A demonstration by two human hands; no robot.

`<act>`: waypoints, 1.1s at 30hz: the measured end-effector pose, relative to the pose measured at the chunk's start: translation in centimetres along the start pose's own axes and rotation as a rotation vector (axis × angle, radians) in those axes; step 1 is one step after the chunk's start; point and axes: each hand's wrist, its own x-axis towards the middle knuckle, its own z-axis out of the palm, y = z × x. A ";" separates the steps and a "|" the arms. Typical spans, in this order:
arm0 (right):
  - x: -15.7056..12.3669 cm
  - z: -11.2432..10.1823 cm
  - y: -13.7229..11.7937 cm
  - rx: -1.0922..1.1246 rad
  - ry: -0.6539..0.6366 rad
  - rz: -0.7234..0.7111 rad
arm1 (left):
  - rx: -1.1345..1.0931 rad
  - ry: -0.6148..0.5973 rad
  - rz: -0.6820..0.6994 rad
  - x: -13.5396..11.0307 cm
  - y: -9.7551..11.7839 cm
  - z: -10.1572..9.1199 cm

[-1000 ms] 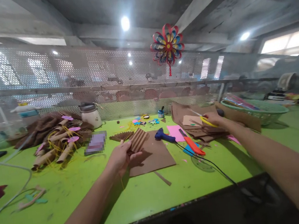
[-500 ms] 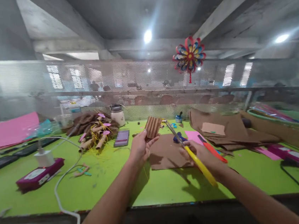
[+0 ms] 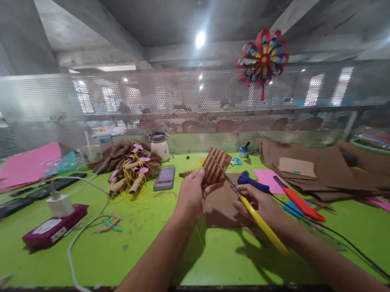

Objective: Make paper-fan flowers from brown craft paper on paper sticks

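Observation:
My left hand [image 3: 192, 195] is closed on a pleated piece of brown paper [image 3: 215, 165], held up above the green table [image 3: 149, 243]. My right hand [image 3: 261, 204] grips yellow-handled scissors [image 3: 258, 216]; their blades point up and left, and the tips touch the right edge of the pleated paper. A flat brown sheet [image 3: 224, 205] lies on the table under both hands.
A blue glue gun [image 3: 251, 182] and an orange-red cutter [image 3: 300, 199] lie right of my hands, with a black cord beyond. Brown paper sheets [image 3: 325, 164] are piled at right. Rolled paper tubes [image 3: 130, 173], a phone [image 3: 165, 178], a white jar [image 3: 159, 146], and a charger [image 3: 59, 206] on a magenta box sit left.
My right hand took the scissors from the brown pile at right and brought them to the pleated paper. My left hand lifted the pleated paper. The view turned left.

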 end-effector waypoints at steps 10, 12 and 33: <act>-0.3 0.0 0.3 -0.052 0.021 -0.006 | -0.007 0.074 0.015 -0.3 0.1 0.5; -0.4 0.0 0.1 -0.058 0.026 -0.010 | 0.003 0.070 0.015 -0.4 0.0 0.4; -0.8 0.4 0.4 0.023 0.037 -0.064 | 0.011 0.048 0.056 -0.5 -0.2 0.3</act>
